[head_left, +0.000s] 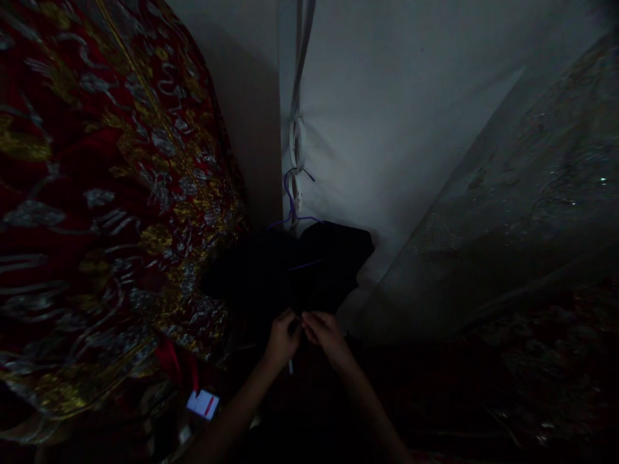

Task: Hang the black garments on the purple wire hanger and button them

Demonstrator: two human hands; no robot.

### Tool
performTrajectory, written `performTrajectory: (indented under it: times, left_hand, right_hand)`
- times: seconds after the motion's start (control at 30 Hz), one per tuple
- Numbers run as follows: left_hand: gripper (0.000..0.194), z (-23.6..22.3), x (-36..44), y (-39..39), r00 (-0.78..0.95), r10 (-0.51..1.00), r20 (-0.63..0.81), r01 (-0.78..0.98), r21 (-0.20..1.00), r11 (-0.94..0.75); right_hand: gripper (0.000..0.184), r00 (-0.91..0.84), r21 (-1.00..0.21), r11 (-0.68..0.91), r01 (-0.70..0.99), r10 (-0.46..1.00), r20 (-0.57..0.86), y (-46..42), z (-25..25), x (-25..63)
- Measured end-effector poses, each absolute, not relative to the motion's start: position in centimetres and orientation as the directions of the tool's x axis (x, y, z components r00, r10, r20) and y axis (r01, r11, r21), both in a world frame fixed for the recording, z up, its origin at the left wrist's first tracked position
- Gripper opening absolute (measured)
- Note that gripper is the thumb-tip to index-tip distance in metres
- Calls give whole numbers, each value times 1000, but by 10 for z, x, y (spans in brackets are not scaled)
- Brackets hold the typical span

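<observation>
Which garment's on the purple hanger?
The plain black garment, centre. The purple hanger shows at its top; the embroidered red garment at left and sheer cloth at right show none.

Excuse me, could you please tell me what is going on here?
A person's left hand and right hand are close together, fingers bent, in front of a dark garment on a purple hanger. It is too dark to tell what the fingers grip. A pale wall is behind, and red embroidered cloth is at the left.
</observation>
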State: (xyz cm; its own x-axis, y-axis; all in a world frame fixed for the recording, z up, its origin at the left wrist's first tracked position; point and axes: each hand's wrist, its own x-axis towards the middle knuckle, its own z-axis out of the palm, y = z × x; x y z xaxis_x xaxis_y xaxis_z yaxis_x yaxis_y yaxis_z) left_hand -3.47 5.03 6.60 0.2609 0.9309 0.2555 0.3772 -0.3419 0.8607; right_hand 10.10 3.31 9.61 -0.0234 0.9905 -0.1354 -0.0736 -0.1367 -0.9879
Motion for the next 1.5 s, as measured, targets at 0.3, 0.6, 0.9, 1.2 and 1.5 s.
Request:
performTrajectory:
  times: [0.3,0.6,0.9,1.2,1.5]
  left_hand:
    - [12,65,-31,65,290,938,188,473,824,-311]
    - [28,215,-53,92,156,703,694,369,619,-693]
    - [18,272,-53,92,177,612,771,474,478,-739]
    - [19,294,-74,75,31,748,663,457,656,-601]
    - [13,267,-65,78,182,784,594,395,686,-611]
  right_hand:
    - [44,-80,-991,120,-57,989,124,90,253,104]
    - [42,-71,-957,287,50,956,283,72,242,105]
    - [34,-87,-851,420,316,906,414,95,177,108]
    - [45,-203,-958,285,-29,937,285,67,180,102]
    - [35,-115,-882,466,71,882,457,75,240,96]
